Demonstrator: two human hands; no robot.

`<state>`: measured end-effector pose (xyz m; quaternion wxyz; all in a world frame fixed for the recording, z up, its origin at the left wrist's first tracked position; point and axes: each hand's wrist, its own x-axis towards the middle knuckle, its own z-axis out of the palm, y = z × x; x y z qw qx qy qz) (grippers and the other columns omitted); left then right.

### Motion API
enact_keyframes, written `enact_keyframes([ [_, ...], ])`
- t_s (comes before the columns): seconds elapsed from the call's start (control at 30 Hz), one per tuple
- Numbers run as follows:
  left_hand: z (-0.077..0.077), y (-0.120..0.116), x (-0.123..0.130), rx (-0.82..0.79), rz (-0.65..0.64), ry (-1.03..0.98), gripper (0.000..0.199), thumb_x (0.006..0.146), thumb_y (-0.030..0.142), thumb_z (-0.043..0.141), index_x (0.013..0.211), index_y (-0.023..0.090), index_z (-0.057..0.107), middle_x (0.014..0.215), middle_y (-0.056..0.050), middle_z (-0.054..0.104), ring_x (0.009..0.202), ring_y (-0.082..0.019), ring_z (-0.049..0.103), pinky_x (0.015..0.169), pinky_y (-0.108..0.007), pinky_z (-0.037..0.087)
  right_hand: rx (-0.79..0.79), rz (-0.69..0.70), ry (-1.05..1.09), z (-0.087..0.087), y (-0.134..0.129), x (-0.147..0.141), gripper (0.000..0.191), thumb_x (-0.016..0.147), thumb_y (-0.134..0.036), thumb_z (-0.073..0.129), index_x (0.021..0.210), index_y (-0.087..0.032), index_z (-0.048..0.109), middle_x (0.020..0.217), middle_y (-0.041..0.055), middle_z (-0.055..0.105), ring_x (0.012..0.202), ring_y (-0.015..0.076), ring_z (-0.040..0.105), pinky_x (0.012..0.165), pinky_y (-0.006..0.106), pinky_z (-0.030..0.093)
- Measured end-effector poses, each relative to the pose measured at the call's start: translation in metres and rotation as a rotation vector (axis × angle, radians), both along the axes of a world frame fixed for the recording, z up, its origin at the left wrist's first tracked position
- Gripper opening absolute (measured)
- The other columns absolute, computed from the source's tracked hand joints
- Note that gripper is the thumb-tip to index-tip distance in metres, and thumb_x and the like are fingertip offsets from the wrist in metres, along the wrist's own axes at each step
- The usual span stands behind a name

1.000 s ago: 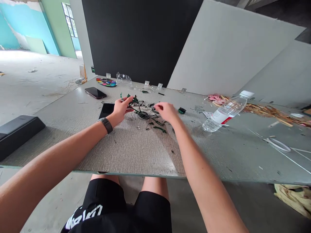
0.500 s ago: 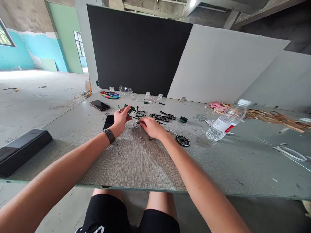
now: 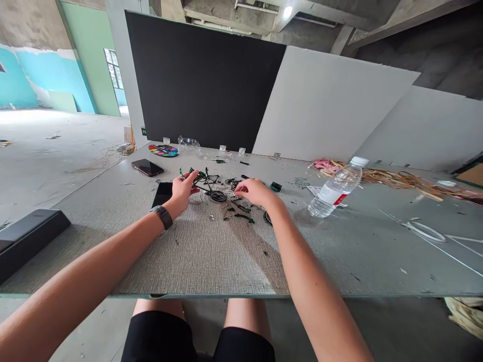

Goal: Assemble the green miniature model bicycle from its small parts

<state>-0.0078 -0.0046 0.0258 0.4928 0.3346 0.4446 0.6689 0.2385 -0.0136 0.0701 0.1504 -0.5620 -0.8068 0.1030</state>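
Observation:
My left hand [image 3: 183,191], with a dark watch [image 3: 162,216] on the wrist, is closed around a small model bicycle frame [image 3: 207,186] in black and green, held just over the table. A small black spoked wheel [image 3: 218,196] shows at the frame's lower right end; whether it is fixed there I cannot tell. Just to the right, my right hand [image 3: 254,192] has its fingers curled together above loose parts. What lies between its fingertips, if anything, is hidden. Below the fingers lies a curved dark green piece [image 3: 244,218]. My right wrist partly covers another wheel [image 3: 267,217].
On the left are a phone [image 3: 147,167], a dark flat slab [image 3: 163,193] and a black box-like bar [image 3: 32,236]. A paint palette [image 3: 163,151] lies behind. To the right stand a water bottle [image 3: 335,188] and a small dark green part [image 3: 275,186]. Upright panels [image 3: 207,80] close off the back.
My right hand has moved away from the frame to the right. The wheel by the frame and several small parts now show. My left hand keeps its hold; the view has shifted slightly.

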Motion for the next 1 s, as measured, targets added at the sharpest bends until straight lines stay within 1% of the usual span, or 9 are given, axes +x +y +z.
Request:
enact_keyframes([
  [0.17,-0.007,0.005,-0.002,0.009,0.012,0.014,0.027,0.073,0.035,0.083,0.077,0.017,0.063,0.068,0.003,0.055,0.05,-0.006,0.044,0.051,-0.023,0.052,0.023,-0.102,-0.06,-0.006,0.001,0.002,0.024,0.1,-0.025,0.056,0.102,-0.023,0.08,0.101,0.011,0.078,0.082,0.0201,0.068,0.072,0.03,0.046],
  [0.23,-0.01,0.008,-0.003,0.012,0.014,0.012,0.029,0.072,0.037,0.084,0.078,0.017,0.063,0.067,0.004,0.054,0.05,-0.007,0.045,0.051,-0.024,0.052,0.035,-0.087,-0.056,-0.012,0.003,0.003,0.023,0.099,-0.02,0.056,0.103,-0.022,0.079,0.106,0.0106,0.077,0.085,0.0192,0.067,0.074,0.028,0.045],
  [0.33,-0.012,0.01,-0.004,0.007,0.01,0.022,0.03,0.072,0.038,0.083,0.079,0.017,0.063,0.066,0.004,0.052,0.05,-0.007,0.047,0.05,-0.024,0.051,0.063,-0.074,-0.012,-0.015,0.008,0.008,0.019,0.097,-0.021,0.059,0.099,-0.02,0.078,0.099,0.0089,0.078,0.083,0.0182,0.067,0.074,0.028,0.045],
  [0.43,-0.012,0.009,-0.004,0.0,-0.002,0.033,0.03,0.073,0.038,0.082,0.08,0.017,0.063,0.068,0.004,0.052,0.05,-0.007,0.047,0.049,-0.023,0.049,0.212,-0.081,0.155,-0.004,0.01,0.016,0.022,0.1,-0.028,0.056,0.102,-0.019,0.077,0.097,0.0077,0.078,0.082,0.0183,0.067,0.077,0.029,0.047],
  [0.57,-0.009,0.006,-0.002,-0.003,0.001,0.046,0.029,0.074,0.038,0.082,0.079,0.016,0.063,0.068,0.004,0.052,0.05,-0.006,0.045,0.049,-0.023,0.048,0.411,-0.194,0.332,0.026,-0.002,0.028,0.031,0.103,-0.038,0.052,0.108,-0.016,0.074,0.1,0.0104,0.078,0.091,0.021,0.069,0.087,0.033,0.05],
  [0.67,-0.008,0.005,-0.001,-0.012,0.0,0.047,0.029,0.074,0.037,0.082,0.08,0.017,0.063,0.067,0.004,0.052,0.049,-0.007,0.044,0.05,-0.023,0.047,0.3,-0.166,0.223,0.036,-0.026,0.038,0.031,0.101,-0.041,0.054,0.114,-0.018,0.071,0.113,0.0122,0.076,0.101,0.024,0.07,0.091,0.037,0.052],
  [0.73,-0.008,0.005,-0.001,-0.014,0.0,0.049,0.027,0.074,0.037,0.082,0.08,0.017,0.063,0.066,0.004,0.052,0.049,-0.007,0.044,0.05,-0.024,0.047,0.146,-0.191,0.063,0.028,-0.045,0.044,0.039,0.101,-0.045,0.055,0.129,-0.021,0.066,0.129,0.0148,0.072,0.113,0.0291,0.068,0.096,0.043,0.051],
  [0.87,-0.007,0.004,0.0,-0.002,0.013,0.046,0.031,0.071,0.038,0.084,0.078,0.017,0.062,0.065,0.004,0.052,0.049,-0.007,0.044,0.05,-0.024,0.046,-0.103,-0.234,-0.194,-0.013,-0.077,0.058,0.056,0.094,-0.041,0.066,0.144,-0.017,0.055,0.142,0.0228,0.062,0.13,0.0376,0.06,0.102,0.049,0.049],
  [1.0,-0.008,0.004,0.0,-0.001,0.013,0.05,0.031,0.071,0.039,0.083,0.079,0.017,0.062,0.065,0.005,0.052,0.049,-0.007,0.043,0.05,-0.023,0.046,0.006,-0.277,-0.169,-0.044,-0.088,0.065,0.048,0.099,-0.034,0.061,0.143,-0.018,0.052,0.141,0.0202,0.062,0.133,0.0338,0.058,0.105,0.047,0.048],
])
